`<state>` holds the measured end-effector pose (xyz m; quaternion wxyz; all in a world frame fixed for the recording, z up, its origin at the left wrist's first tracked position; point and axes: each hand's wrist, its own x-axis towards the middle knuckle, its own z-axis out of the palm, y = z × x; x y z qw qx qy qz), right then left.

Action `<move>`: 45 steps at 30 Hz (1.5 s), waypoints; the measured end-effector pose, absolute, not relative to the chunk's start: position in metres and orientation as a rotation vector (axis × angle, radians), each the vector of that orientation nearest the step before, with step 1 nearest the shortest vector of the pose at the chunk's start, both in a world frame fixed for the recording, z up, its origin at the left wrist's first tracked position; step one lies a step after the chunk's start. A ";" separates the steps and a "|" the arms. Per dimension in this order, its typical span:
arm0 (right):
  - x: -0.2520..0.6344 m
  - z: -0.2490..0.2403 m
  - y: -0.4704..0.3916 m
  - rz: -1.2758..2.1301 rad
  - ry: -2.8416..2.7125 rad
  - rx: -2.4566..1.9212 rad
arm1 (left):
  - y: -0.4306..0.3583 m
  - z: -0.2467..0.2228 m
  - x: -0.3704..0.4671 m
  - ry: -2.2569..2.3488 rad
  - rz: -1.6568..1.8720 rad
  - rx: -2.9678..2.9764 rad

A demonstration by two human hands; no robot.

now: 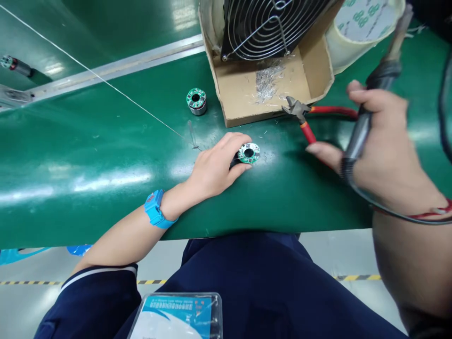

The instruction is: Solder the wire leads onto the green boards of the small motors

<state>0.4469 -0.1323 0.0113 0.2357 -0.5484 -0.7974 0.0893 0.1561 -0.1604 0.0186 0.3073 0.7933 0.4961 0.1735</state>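
Observation:
My left hand (217, 165) is closed around a small motor with a round green circuit board (254, 153) on its end, the board facing up between thumb and fingers. A thin solder wire (116, 89) runs from the upper left to this hand. My right hand (386, 146) grips a soldering iron (360, 132), its tip pointing up and away. The same hand also holds red-handled diagonal cutters (298, 109), whose jaws are apart near the front edge of a cardboard box. A second motor with a green board (197, 101) stands upright on the green mat.
The cardboard box (243, 110) contains clipped wire bits (268, 82) and a black fan with a wire guard (278, 28). Behind my right hand stands a large tape roll (367, 28). A black cable (445, 108) hangs at the right. The bench edge (335, 230) is close to my lap.

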 end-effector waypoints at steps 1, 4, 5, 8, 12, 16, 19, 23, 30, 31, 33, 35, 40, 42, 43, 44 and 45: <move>0.449 0.006 -0.132 0.232 -2.250 -1.506 | -0.161 0.019 0.157 1.312 0.466 2.071; 0.452 -0.005 -0.129 0.173 -2.300 -1.656 | -0.163 0.022 0.156 1.296 0.504 1.966; 0.452 -0.006 -0.129 0.141 -2.296 -1.712 | -0.163 0.023 0.156 1.293 0.526 1.936; 0.452 -0.005 -0.137 0.070 -2.237 -1.673 | -0.166 0.025 0.154 1.280 0.598 1.881; 0.445 0.005 -0.160 0.018 -2.330 -1.439 | -0.170 0.027 0.154 1.243 0.638 1.883; 0.434 0.020 -0.172 -0.039 -2.538 -1.206 | -0.172 0.027 0.154 1.232 0.666 1.960; 0.429 0.029 -0.172 -0.087 -2.610 -1.123 | -0.173 0.027 0.154 1.258 0.665 2.012; 0.428 0.038 -0.168 -0.124 -2.635 -1.092 | -0.175 0.028 0.154 1.261 0.659 2.118; 0.422 0.044 -0.171 -0.228 -2.663 -1.043 | -0.176 0.028 0.153 1.278 0.679 2.187; 0.421 0.044 -0.172 -0.238 -2.654 -1.049 | -0.175 0.027 0.153 1.282 0.688 2.187; 0.419 0.043 -0.172 -0.267 -2.602 -1.083 | -0.174 0.026 0.153 1.287 0.732 2.178; 0.416 0.040 -0.167 -0.330 -2.504 -1.174 | -0.174 0.026 0.152 1.293 0.786 2.163; 0.411 0.030 -0.142 -0.545 -2.334 -1.620 | -0.158 0.031 0.131 1.447 0.946 2.071; 0.409 0.026 -0.133 -0.499 -2.322 -1.689 | -0.137 0.032 0.113 1.578 1.072 1.981; 0.409 0.023 -0.129 -0.445 -2.318 -1.674 | -0.123 0.032 0.102 1.639 1.144 1.930; 0.410 0.021 -0.126 -0.389 -2.310 -1.634 | -0.107 0.031 0.091 1.687 1.213 1.879; 0.410 0.019 -0.123 -0.355 -2.289 -1.596 | -0.089 0.031 0.079 1.732 1.265 1.832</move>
